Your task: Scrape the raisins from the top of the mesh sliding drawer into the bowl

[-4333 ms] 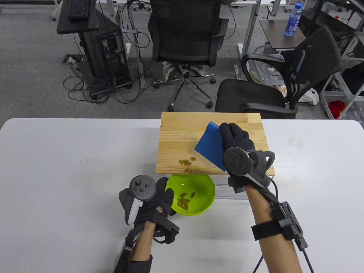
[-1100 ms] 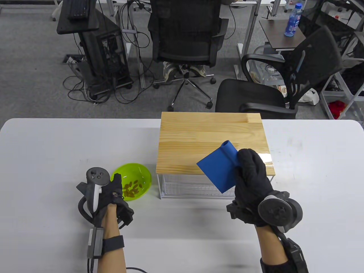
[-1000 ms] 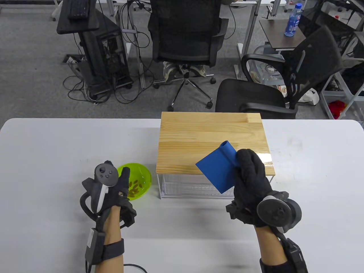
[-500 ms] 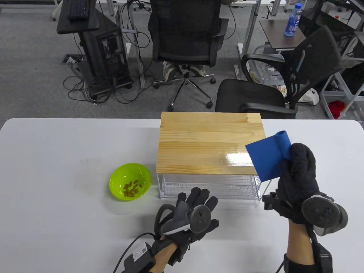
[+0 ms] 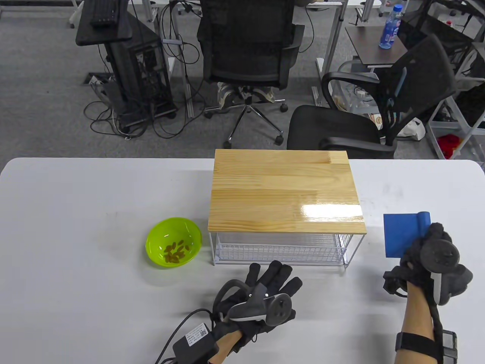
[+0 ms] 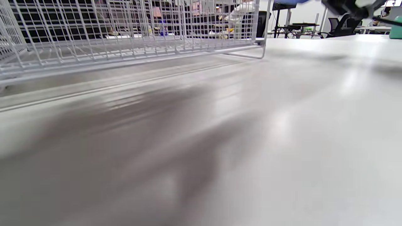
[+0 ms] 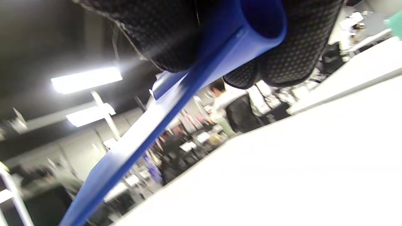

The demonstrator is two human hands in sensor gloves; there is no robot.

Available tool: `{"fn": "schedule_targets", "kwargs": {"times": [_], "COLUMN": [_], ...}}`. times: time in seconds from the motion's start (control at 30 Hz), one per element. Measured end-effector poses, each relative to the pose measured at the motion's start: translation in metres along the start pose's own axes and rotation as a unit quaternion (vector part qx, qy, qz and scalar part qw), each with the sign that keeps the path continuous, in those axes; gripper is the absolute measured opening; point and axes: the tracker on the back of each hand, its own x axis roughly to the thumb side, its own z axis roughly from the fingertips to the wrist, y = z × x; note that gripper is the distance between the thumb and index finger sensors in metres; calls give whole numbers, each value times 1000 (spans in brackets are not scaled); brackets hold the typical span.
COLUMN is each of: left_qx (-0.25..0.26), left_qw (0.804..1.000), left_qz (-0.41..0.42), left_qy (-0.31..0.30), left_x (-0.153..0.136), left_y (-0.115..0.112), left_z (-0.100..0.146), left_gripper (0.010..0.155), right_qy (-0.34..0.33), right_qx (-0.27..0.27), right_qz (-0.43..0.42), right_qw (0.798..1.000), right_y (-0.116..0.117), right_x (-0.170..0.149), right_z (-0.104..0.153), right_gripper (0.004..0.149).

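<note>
The white mesh drawer (image 5: pixel 280 248) (image 6: pixel 125 34) stands mid-table under a bare wooden top (image 5: pixel 284 189). Left of it sits a green bowl (image 5: pixel 157 254) with several raisins (image 5: pixel 176 252) inside. My right hand (image 5: pixel 424 254) grips the tubular handle of a blue scraper (image 5: pixel 401 235) (image 7: pixel 176 103) right of the drawer, low over the table. My left hand (image 5: pixel 274 278) lies flat in front of the drawer with fingers spread and holds nothing. The left wrist view shows the mesh and table, not the fingers.
The white table (image 5: pixel 75 212) reaches to both sides. Behind it stand office chairs (image 5: pixel 246 49), a computer cart (image 5: pixel 125 60) with cables, and a small table carrying a water bottle (image 5: pixel 390 26).
The raisins went from the wooden top into the bowl. My left hand set the bowl left of the drawer and moved in front of it. My right hand carried the scraper off to the right and lowered it.
</note>
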Motion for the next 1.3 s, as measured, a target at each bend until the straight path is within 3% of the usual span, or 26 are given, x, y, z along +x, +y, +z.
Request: {"fn": "schedule_targets", "kwargs": {"times": [0.1,0.2,0.47,0.6,0.7,0.9,1.07,1.2,1.3], "left_qx": [19,13,-16,-3,17,26,38,62,74], "left_qw": [1000,1000,1000,999,998,998,998,994,992], "left_qz": [-13,-6,16,30,46,40,34,48,49], "left_qy": [8,14,19,24,27,33,41,74,87], "left_x": [-2,-7,-16,-21,-27,-30,-31,-41,-49], "left_y": [2,2,1,8,13,16,19,25,24], "left_z": [1,1,1,5,9,12,15,19,22], "left_gripper": [74,74,74,74,74,73,73,74,74], "right_qy": [26,32,28,20,21,-17,-111,-244,-333], "right_qx": [53,65,100,104,100,68,-18,-127,-158], "right_qz": [42,82,199,245,237,154,97,6,-30], "right_qw": [997,994,974,964,966,986,989,961,929], "right_y": [23,39,55,59,57,27,-14,-60,-84], "right_x": [-13,-19,-13,-9,-10,11,51,85,108], "right_z": [-4,-6,-7,-4,-4,2,23,54,86], "right_gripper": [56,56,56,56,56,59,61,58,62]}}
